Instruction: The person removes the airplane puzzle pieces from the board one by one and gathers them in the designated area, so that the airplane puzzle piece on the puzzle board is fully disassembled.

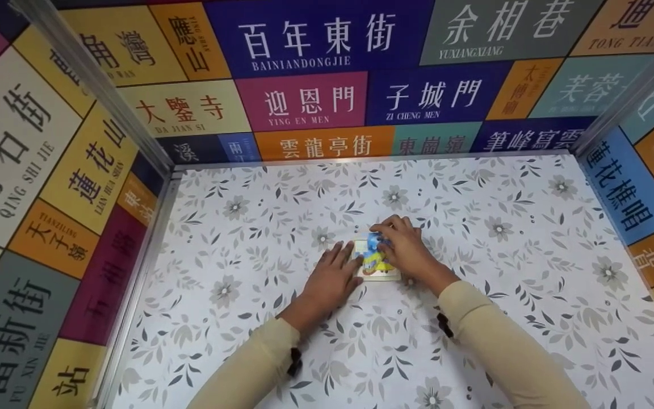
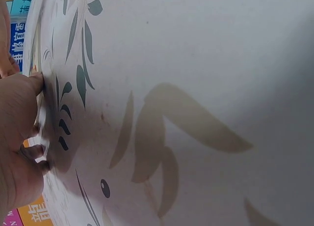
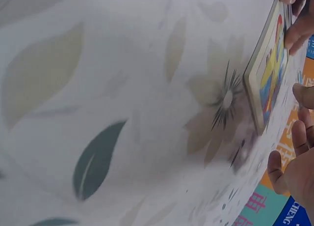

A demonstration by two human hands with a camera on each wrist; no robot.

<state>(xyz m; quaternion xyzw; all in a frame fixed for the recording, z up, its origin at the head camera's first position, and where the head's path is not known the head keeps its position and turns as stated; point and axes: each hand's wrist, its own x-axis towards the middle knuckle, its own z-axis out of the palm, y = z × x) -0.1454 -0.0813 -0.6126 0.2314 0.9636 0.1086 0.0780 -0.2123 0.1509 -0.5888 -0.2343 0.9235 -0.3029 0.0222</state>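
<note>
A small flat wooden puzzle board [image 1: 381, 277] with a colourful picture lies in the middle of the table, a pale patch at its upper left. My left hand [image 1: 330, 281] lies at its left side, fingers extended and fingertips at the edge. In the right wrist view, left-hand fingertips touch the board [image 3: 252, 86] at its far end. Over the board's upper right is my right hand [image 1: 409, 247], bent at the fingers. Between its thumb and index finger it pinches a blue puzzle piece [image 1: 373, 241], partly hidden, which overlaps the board's far edge.
A white tablecloth [image 1: 236, 318] with grey leaves and flowers covers the table. Panels [image 1: 304, 102] printed with coloured place-name signs stand along the back and both sides, joined by metal posts [image 1: 100, 85] at the corners.
</note>
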